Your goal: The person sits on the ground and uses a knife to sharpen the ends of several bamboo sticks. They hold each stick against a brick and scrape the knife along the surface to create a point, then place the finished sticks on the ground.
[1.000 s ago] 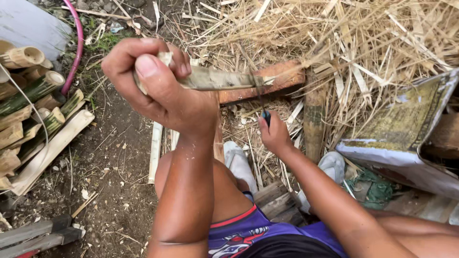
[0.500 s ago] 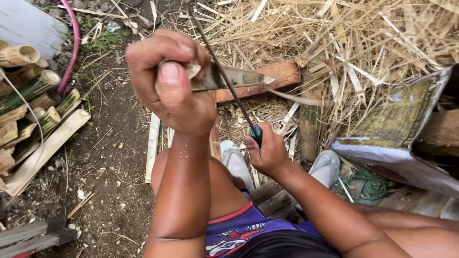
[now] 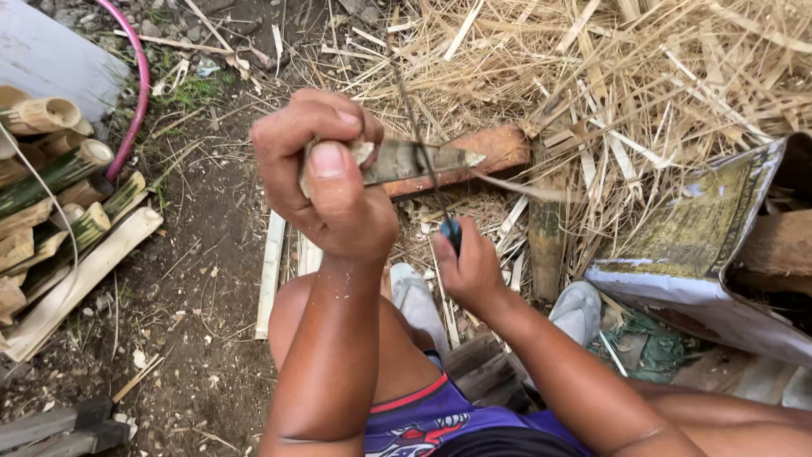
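Above the dirt ground (image 3: 211, 279), left hand (image 3: 326, 182) clenched round a bamboo piece (image 3: 414, 159), right hand (image 3: 469, 271) gripping a knife (image 3: 423, 161) whose blade crosses it.

Bare dirt ground (image 3: 203, 254) scattered with chips and twigs. At left edge, pile of cut bamboo pieces (image 3: 59, 195), green and tan, some split flat. Near top left corner, grey flat slab (image 3: 51, 55) with pink hose (image 3: 135, 93) curving beside it. Across top right, heap of dry straw and thin shavings (image 3: 609, 76). Beneath straw near centre, reddish-brown wooden block (image 3: 499, 148). At right edge, worn woven sack (image 3: 702, 254), yellowish-green print, white underside. Pale grey sandals (image 3: 579, 309) low at centre. Grey planks (image 3: 51, 423) at bottom left corner.
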